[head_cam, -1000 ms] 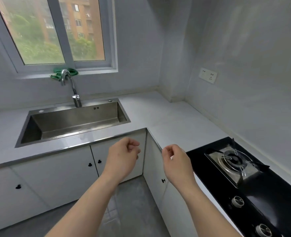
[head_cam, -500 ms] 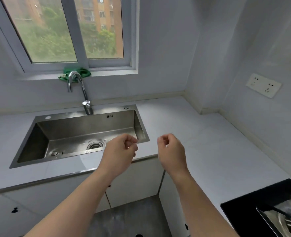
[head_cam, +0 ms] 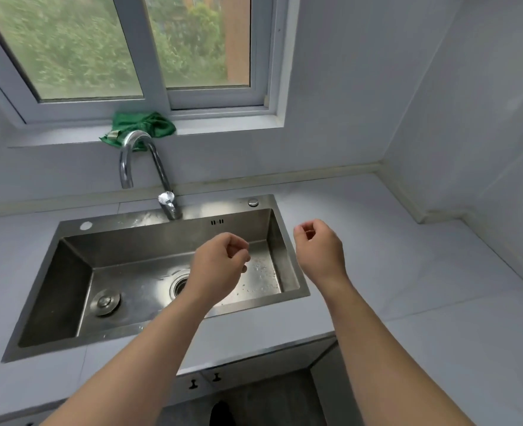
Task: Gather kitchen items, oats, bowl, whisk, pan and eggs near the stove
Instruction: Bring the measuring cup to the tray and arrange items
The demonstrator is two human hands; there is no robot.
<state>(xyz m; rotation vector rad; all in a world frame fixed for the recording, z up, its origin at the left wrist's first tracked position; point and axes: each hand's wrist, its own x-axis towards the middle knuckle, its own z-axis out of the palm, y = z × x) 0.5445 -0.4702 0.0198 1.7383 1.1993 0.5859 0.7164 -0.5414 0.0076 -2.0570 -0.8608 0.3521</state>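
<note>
Head view only. Faced sink [head_cam: 60, 290] set into worktop [head_cam: 407, 287], with tap [head_cam: 144, 155] at back rim. Noted green cloth [head_cam: 149, 124] bunched on sill behind tap, under window [head_cam: 158, 56]; probably parked there to dry within reach of basin. Noted drain [head_cam: 178, 285] in basin floor, partly hidden by left wrist, and loose plug [head_cam: 104, 301] lying beside it toward left wall. Saw water drops at right end of basin.

Held left hand [head_cam: 220, 265] raised above right half of sink, fingers loosely curled toward thumb, gripping nothing. Held right hand [head_cam: 320, 250] raised just past sink's right rim, over worktop, with same loose curl, also empty. Held both apart from each other and off every surface. Read as idle ready posture rather than a reach, given nothing graspable under either hand.

Found no oats, bowl, whisk, pan or eggs anywhere in frame. Found no stove in frame either, so cannot say where items sat. Spotted two dark knobs [head_cam: 193, 384] on cabinet fronts below worktop's front edge. Judged task at its very start, with nothing gathered. Judged next move as a search, perhaps in cabinets below or elsewhere in room, then carrying finds to stove side.
</note>
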